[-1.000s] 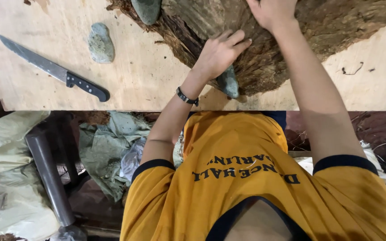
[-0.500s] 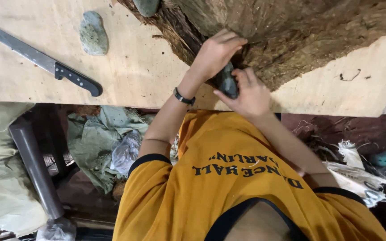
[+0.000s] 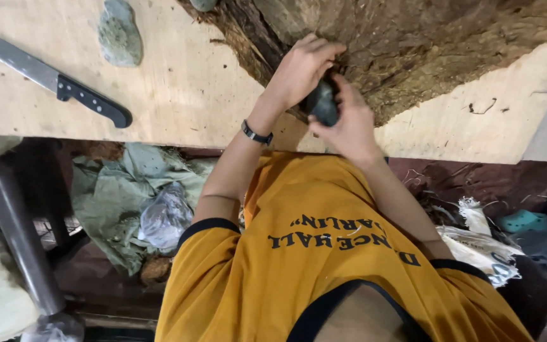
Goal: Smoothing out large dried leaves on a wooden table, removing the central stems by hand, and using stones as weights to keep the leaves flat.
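A dark rounded stone (image 3: 323, 101) sits at the near edge of a pile of brown dried leaves (image 3: 425, 44) on a pale wooden board table (image 3: 191, 95). My right hand (image 3: 349, 130) cups the stone from below. My left hand (image 3: 302, 66), with a black wristband, curls its fingers over the top of the stone where it meets the leaves. My orange shirt fills the bottom of the view.
A black-handled knife (image 3: 52, 79) and a flat grey-green stone (image 3: 119, 33) lie on the board at the left. Below the table edge are green sacks (image 3: 115, 183), a clear plastic bag (image 3: 166, 215), a metal pipe (image 3: 17, 234) and white sacking (image 3: 476, 234).
My right hand came down off the leaf pile and took hold of the dark stone beside my left hand. Both hands have shifted it slightly along the pile's edge.
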